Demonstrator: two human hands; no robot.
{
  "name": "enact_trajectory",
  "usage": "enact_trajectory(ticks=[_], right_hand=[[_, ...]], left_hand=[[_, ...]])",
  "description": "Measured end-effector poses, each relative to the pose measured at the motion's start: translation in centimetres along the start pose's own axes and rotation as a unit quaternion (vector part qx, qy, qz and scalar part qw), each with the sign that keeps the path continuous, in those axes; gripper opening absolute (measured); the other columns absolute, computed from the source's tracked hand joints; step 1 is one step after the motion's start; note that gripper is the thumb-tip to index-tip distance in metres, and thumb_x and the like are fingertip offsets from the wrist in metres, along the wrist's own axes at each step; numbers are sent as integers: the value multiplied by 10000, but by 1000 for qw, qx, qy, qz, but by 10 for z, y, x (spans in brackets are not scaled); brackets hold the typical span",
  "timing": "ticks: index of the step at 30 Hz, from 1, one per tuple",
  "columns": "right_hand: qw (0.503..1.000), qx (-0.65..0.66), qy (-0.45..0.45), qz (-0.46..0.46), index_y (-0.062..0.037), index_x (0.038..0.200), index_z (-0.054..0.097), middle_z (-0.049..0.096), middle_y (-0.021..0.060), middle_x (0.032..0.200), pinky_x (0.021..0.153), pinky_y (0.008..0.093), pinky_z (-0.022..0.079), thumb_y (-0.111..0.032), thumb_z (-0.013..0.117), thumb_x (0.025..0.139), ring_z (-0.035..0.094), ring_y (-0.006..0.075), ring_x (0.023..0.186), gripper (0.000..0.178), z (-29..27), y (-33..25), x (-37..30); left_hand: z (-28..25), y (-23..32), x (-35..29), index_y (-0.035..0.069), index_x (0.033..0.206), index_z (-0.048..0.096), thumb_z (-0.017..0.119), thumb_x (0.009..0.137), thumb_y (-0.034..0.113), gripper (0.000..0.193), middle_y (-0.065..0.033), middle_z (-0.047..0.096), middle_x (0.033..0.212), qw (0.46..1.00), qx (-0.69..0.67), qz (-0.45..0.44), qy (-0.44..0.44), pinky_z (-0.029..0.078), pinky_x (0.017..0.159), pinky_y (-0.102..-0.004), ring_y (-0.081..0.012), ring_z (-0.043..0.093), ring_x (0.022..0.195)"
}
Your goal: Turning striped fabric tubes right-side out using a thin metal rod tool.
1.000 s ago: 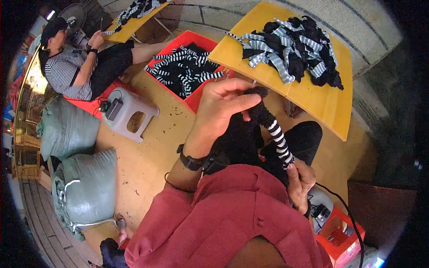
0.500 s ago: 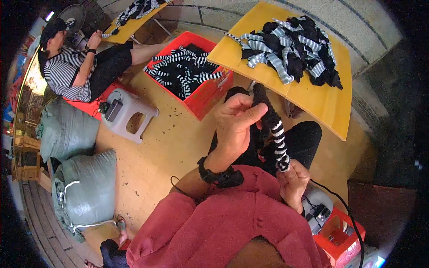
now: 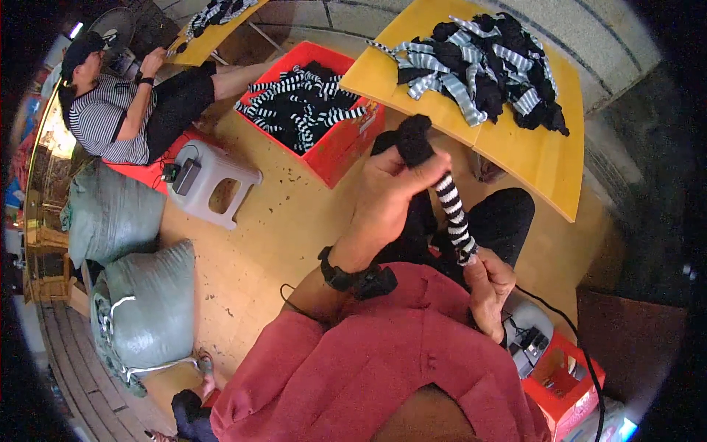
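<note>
Stretched between my hands is a striped knit tube (image 3: pixel 454 215), banded black and white, with a solid black end; whether it is a sock, a glove or a sleeve cannot be told. My left hand (image 3: pixel 389 193) is closed on the black part, thumb pressed across it, and a black bunch sticks up above the thumb. At the lower striped end, my right hand (image 3: pixel 489 286) pinches the edge. Past my hands, a pile of similar black and grey-striped knit pieces (image 3: pixel 471 66) lies on a yellow table (image 3: pixel 541 166).
A red box (image 3: pixel 346 147) holds more striped pieces. Left of it, a person (image 3: pixel 110 118) sits handling knit pieces at another yellow table (image 3: pixel 210 48). A grey plastic stool (image 3: pixel 221 177) and stuffed sacks (image 3: pixel 151 313) stand at left. A cable (image 3: pixel 574 335) runs beside a red crate (image 3: pixel 563 387) at lower right.
The striped tube is straighter, with its black end bunched above my left thumb instead of stretching along the tube. My right hand has shifted slightly right, still pinching the lower end.
</note>
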State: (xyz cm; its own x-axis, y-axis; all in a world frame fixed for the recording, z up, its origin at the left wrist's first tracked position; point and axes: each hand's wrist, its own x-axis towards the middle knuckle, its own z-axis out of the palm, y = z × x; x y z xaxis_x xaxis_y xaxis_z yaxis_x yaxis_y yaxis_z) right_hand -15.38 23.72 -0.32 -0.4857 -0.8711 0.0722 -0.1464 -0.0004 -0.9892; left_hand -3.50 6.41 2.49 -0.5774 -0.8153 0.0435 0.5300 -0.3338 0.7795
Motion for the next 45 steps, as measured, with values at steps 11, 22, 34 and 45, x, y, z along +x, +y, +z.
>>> enact_trajectory(ticks=[11,22,34,45], right_hand=[[985,-163,-24,41,35,854,619,593,61,665,557,260,408,-50,567,817,507,108,597,106,-29,14,-13],[980,187,-45,-56,30,869,635,532,192,1160,825,300,449,-98,600,797,587,229,942,151,-23,5,22],[925,239,-243,169,40,856,621,586,73,695,491,235,429,-102,546,854,556,120,584,161,13,26,53],[962,225,53,142,1,885,602,584,42,681,452,202,365,-166,504,895,504,91,527,194,-36,45,91]], left_hand=[[-39,33,16,11,957,619,611,849,174,196,-43,619,867,980,19,112,166,471,527,-257,-91,561,693],[-31,28,-1,51,904,664,668,788,105,128,5,622,728,969,177,61,162,319,366,-160,-23,474,493],[-72,17,17,-30,955,636,639,782,15,179,-35,643,865,974,176,82,115,474,658,-217,-85,587,720],[-174,77,119,-11,1091,534,639,802,78,320,-57,586,771,848,216,285,390,479,600,-239,-141,558,689]])
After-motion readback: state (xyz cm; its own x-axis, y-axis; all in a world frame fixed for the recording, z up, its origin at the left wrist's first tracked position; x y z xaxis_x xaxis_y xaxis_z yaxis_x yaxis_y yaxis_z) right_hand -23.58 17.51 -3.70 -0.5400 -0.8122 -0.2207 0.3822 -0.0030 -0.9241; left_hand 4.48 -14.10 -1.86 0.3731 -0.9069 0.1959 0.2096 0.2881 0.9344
